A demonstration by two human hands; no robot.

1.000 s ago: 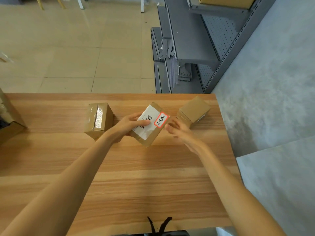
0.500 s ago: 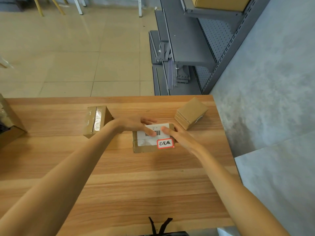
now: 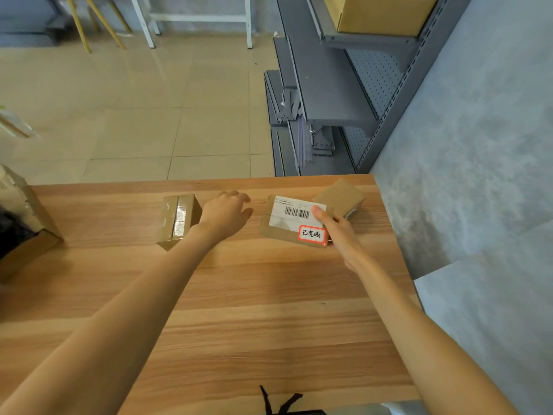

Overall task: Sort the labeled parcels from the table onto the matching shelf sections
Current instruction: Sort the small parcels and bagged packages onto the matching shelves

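Wooden table (image 3: 239,295): labeled parcel (image 3: 294,221) lies flat, long axis left-right.

Obstacles along the upper edge of the table (image 3: 239,295), as we count them: a taped cardboard box (image 3: 179,218) at centre-left, a labelled parcel (image 3: 294,220) at centre-right, a small plain box (image 3: 339,195) touching it near the table's upper-right corner, and an open carton (image 3: 27,235) at the left edge. Open tabletop fills the lower half of the frame. We see a gap between taped box and parcel, partly taken by the left hand (image 3: 226,212).
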